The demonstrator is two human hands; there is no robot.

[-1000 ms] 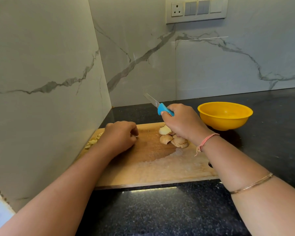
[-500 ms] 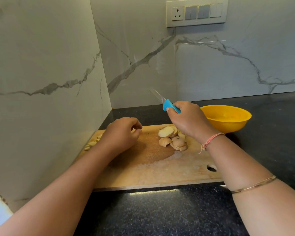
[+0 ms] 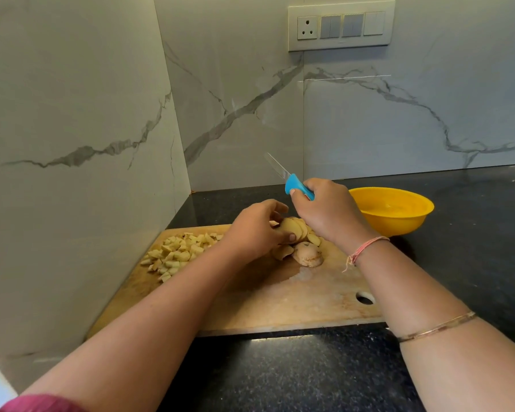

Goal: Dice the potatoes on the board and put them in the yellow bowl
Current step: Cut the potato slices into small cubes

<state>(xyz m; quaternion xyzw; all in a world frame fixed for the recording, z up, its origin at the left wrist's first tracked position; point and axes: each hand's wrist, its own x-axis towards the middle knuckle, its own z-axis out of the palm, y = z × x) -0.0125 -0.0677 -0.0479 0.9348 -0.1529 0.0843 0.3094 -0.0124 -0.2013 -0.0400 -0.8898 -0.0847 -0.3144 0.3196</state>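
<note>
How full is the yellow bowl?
Empty: the yellow bowl shows only its bare inside. The diced potato sits in a pile on the cutting board, at its left end.

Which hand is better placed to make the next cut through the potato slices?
Right: the right hand grips the knife, raised just above the potato slices, while the left hand holds those slices on the board.

The left hand (image 3: 256, 230) has left the far-left corner of the board (image 3: 280, 301), uncovering the diced potato pile (image 3: 179, 251) there, and now grips the potato slices (image 3: 292, 226) near the middle of the far edge.
</note>
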